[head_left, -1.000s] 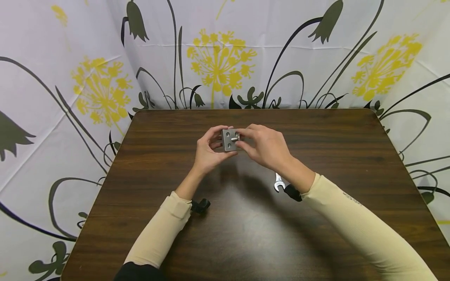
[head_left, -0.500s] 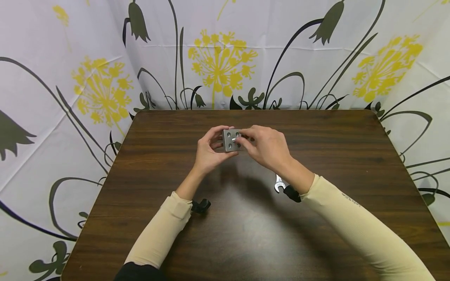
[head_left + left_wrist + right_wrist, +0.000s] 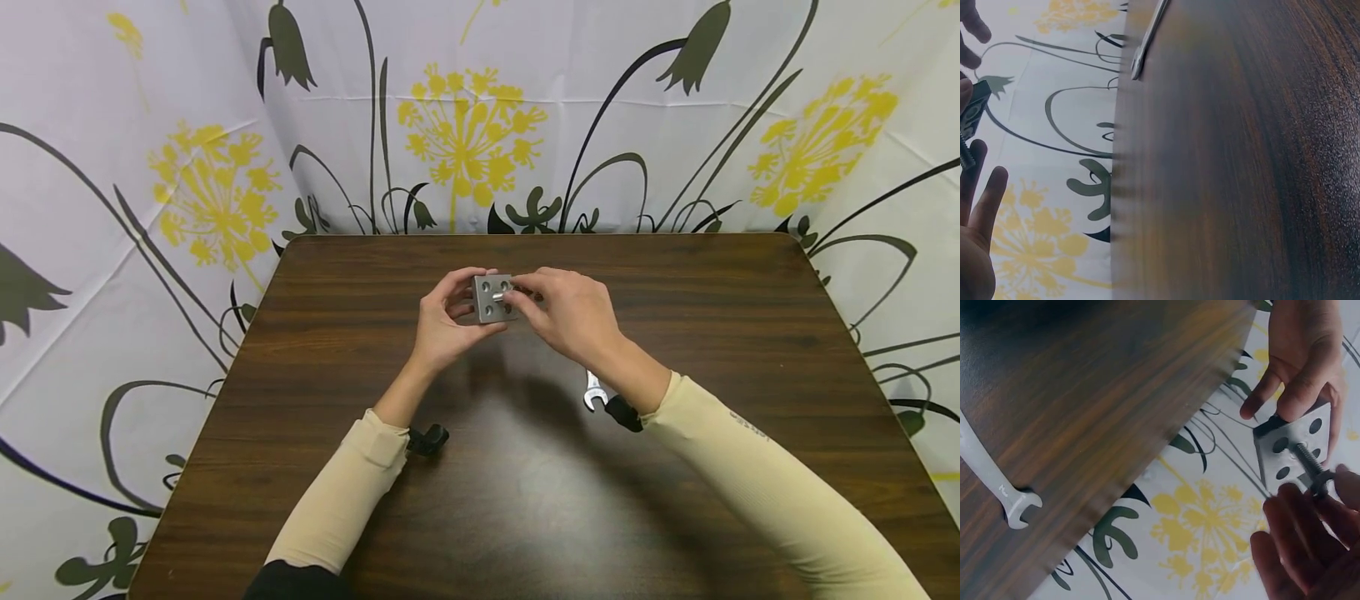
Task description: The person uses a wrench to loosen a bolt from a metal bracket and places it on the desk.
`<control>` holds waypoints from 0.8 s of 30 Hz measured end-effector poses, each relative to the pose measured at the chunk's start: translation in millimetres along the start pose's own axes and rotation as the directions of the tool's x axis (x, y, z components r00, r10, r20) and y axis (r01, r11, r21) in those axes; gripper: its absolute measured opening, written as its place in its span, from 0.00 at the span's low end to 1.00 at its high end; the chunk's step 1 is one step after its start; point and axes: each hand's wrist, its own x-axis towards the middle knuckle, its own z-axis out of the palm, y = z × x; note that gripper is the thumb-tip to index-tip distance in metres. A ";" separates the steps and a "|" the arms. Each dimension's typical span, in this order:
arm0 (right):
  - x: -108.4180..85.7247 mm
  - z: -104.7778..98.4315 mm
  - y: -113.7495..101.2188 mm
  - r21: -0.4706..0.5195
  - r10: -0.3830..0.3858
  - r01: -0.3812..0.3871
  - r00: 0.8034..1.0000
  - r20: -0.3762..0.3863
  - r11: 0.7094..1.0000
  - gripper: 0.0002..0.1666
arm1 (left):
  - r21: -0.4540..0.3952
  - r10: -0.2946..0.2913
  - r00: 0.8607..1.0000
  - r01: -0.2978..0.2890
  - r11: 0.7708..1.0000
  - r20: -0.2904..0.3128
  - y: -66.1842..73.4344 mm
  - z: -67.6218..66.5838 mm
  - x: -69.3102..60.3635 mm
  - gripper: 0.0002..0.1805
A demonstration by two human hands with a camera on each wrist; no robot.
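Note:
Above the far part of the table, my left hand (image 3: 441, 323) holds a grey metal plate (image 3: 486, 310) by its edges, thumb below and fingers above. The plate has several round holes, clearest in the right wrist view. A threaded bolt (image 3: 1307, 460) stands out from the middle of its face. My right hand (image 3: 573, 312) pinches the bolt's head end between thumb and fingers, partly hiding it. Whether the bolt's tip sits inside the plate cannot be made out. In the left wrist view, the plate (image 3: 975, 109) shows only at the left edge.
An open-ended wrench (image 3: 595, 392) lies on the dark wooden table (image 3: 360, 333), below my right forearm; part of it is hidden. Black wrist cameras (image 3: 429, 440) hang under both forearms. A flowered curtain (image 3: 465, 108) stands behind the table's far edge.
My right thumb and fingers have shifted slightly on the bolt and now cover more of its head. The left hand and plate have stayed nearly still.

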 end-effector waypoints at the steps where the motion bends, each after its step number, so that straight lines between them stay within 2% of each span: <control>1: 0.1 -0.1 0.2 0.008 -0.015 0.014 1.000 0.008 1.000 0.16 | 0.001 0.000 1.000 0.000 1.000 0.001 -0.1 0.1 0.3 0.38; 6: -1.2 0.9 2.4 0.033 -0.118 0.117 0.993 0.017 0.993 0.19 | 0.009 0.005 1.000 -0.005 1.000 0.000 -5.3 0.0 0.4 0.38; 8: -1.7 1.5 2.7 0.026 -0.097 0.097 0.995 0.003 0.995 0.19 | 0.016 0.007 1.000 -0.007 1.000 -0.005 -13.0 -0.5 -0.2 0.39; 10: -1.3 1.9 1.9 0.019 -0.046 0.046 0.999 -0.006 0.999 0.19 | 0.023 0.008 1.000 -0.007 1.000 -0.009 -20.4 -1.3 -1.0 0.39; 13: -0.5 1.5 1.0 0.010 0.008 -0.008 1.000 0.010 1.000 0.17 | 0.024 0.003 1.000 -0.003 1.000 -0.007 -27.3 -2.5 -1.8 0.40; 15: -0.3 0.7 1.1 0.014 -0.019 0.019 0.999 0.026 1.000 0.14 | 0.017 0.003 1.000 -0.003 1.000 -0.001 -24.1 -2.6 -1.8 0.40; 19: -2.0 -0.7 1.6 0.026 -0.096 0.095 0.995 0.010 0.995 0.20 | 0.008 0.004 1.000 -0.004 1.000 0.005 -10.4 -2.2 -1.7 0.39; 21: -2.6 -0.7 1.1 0.023 -0.077 0.077 0.997 -0.008 0.997 0.19 | 0.008 0.008 1.000 -0.008 1.000 0.009 -4.1 -1.9 -1.8 0.38; 24: -2.4 -0.6 0.0 0.026 -0.011 0.011 1.000 -0.015 1.000 0.17 | 0.010 0.003 1.000 -0.003 1.000 0.012 -1.1 -1.6 -1.5 0.38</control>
